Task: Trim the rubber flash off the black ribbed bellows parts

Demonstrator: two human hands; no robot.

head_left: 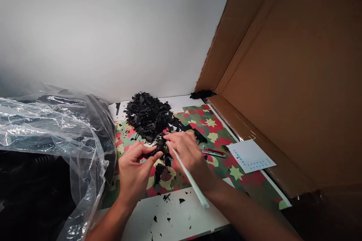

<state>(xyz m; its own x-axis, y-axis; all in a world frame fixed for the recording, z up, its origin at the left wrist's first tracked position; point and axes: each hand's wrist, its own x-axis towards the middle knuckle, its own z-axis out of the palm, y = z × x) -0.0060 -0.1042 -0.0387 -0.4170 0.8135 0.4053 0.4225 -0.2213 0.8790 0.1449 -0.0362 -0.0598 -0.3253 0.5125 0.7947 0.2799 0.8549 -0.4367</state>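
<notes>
My left hand (138,167) pinches a small black piece (160,147) between thumb and fingers, over the patterned mat (236,173). From the right, my right hand (188,152) is closed on a long pale stick-like tool (190,177). The tool's upper end is at the black piece, and its wide end points down toward me. What the tool's tip looks like is hidden by my fingers. Just beyond my hands rises a pile of black scraps (148,115). Black shreds lie around and under the piece.
A clear plastic bag (87,139) with black items fills the left. On the right lie a red-and-silver tool (214,153), a white printed card (250,156) and a cardboard wall (296,83). A white wall (113,37) stands behind. Black bits dot the white surface (169,229).
</notes>
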